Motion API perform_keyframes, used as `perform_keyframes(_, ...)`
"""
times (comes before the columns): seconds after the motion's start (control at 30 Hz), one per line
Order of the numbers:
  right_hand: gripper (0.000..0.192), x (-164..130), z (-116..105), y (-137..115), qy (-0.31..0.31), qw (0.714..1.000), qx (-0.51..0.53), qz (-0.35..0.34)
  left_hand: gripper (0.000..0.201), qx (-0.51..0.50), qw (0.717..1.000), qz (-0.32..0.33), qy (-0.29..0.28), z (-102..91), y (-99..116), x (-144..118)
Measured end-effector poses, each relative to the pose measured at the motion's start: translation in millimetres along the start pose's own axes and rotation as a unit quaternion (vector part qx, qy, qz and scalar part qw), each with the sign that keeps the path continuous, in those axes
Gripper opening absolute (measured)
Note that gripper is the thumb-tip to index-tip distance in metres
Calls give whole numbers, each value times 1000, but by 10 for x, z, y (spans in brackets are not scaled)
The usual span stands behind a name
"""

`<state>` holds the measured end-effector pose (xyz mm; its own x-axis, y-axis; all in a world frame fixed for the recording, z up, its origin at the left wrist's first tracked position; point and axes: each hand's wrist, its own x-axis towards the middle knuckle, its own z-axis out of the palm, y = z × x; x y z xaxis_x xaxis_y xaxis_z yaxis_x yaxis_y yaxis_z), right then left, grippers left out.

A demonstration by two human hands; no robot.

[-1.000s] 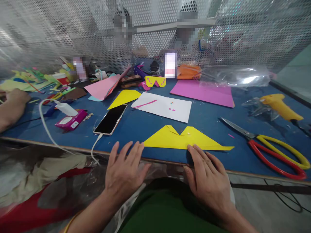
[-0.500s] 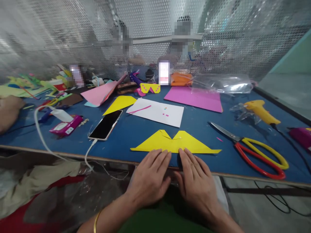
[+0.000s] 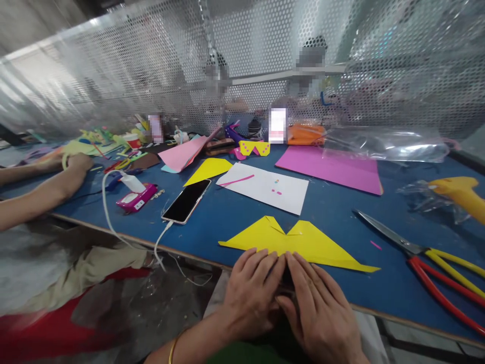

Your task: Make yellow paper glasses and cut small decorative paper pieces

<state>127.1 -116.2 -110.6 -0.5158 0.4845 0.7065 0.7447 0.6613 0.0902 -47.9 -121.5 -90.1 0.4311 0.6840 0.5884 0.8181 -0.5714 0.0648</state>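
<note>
A folded yellow paper (image 3: 288, 242) lies near the table's front edge, with a V-shaped notch at its top middle and pointed ends to both sides. My left hand (image 3: 252, 290) rests its stretched fingertips on the paper's lower edge, left of the middle. Beside it, almost touching, my right hand (image 3: 322, 303) lays its extended fingers on the same edge. Neither hand grasps anything. To the right are large scissors (image 3: 411, 250) with red and yellow handles, blades partly apart.
White paper (image 3: 265, 184) with pink scraps lies beyond, near pink sheets (image 3: 333, 169) and yellow paper glasses (image 3: 254, 147). Left are a phone (image 3: 187, 202) on a cable and a purple power strip (image 3: 137, 197). A yellow glue gun (image 3: 456, 189) sits right. Another person's arms (image 3: 49, 187) reach in.
The view has turned left, so the table things appear further right and more of the other person's arms shows. My hands stay at the yellow paper's lower edge, now closer together.
</note>
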Motion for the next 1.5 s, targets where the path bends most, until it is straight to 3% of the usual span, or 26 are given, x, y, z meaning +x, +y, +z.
perform_keyframes(0.23,45,-91,-143,238,0,1000,14,-2,49,3,999,-12,-32,-12,6,1)
perform_keyframes(0.53,48,-321,-420,586,-12,994,-49,98,48,5,999,-14,-44,-31,4,47)
perform_keyframes(0.8,44,-381,-433,579,-9,981,-86,176,51,22,998,2,-53,-52,20,89)
perform_keyframes(0.97,52,-327,-562,527,16,963,-150,223,51,26,998,0,-49,-21,11,94)
perform_keyframes(1.07,57,-171,-552,396,15,981,-107,164,50,22,999,4,-45,2,4,92)
perform_keyframes(1.2,51,34,-344,212,-77,996,17,47,51,13,999,12,-38,24,-3,72)
perform_keyframes(1.33,48,70,-187,145,-61,996,31,60,52,9,999,21,-23,-33,-60,31)
perform_keyframes(1.5,45,43,-207,163,-56,995,49,72,47,38,999,-9,-9,-252,-274,-64)
